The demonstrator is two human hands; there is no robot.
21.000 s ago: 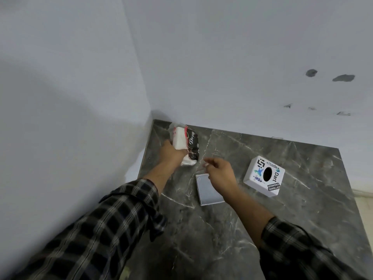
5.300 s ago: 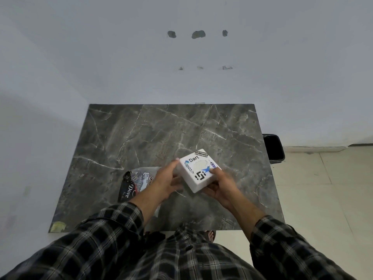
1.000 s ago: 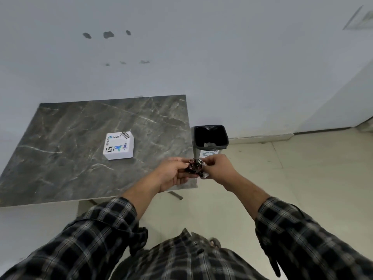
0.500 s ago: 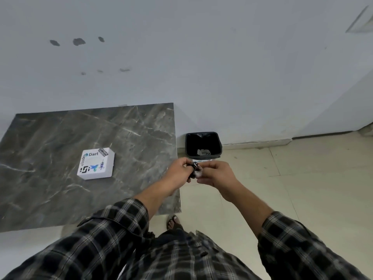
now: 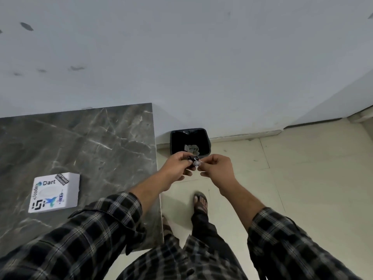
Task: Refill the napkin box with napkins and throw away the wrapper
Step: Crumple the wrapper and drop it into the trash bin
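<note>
The crumpled wrapper (image 5: 194, 160), dark with a clear shiny part, is squeezed small between my left hand (image 5: 177, 166) and my right hand (image 5: 216, 166). Both hands hold it just in front of the black bin (image 5: 175, 140), which stands on the floor against the wall with some pale scraps inside. The white napkin box (image 5: 54, 192), covered with stickers, sits closed on the dark marble table (image 5: 96, 146) to the left, apart from my hands.
The table's right edge (image 5: 157, 178) runs close beside my left forearm. Beige floor tiles (image 5: 302, 178) stretch to the right. My sandalled foot (image 5: 200, 201) stands below my hands. A white wall rises behind the bin.
My view has swung right and nearer the bin. Both hands, still gripping the wrapper, have come closer to the bin's front rim. The napkin box stays on the table.
</note>
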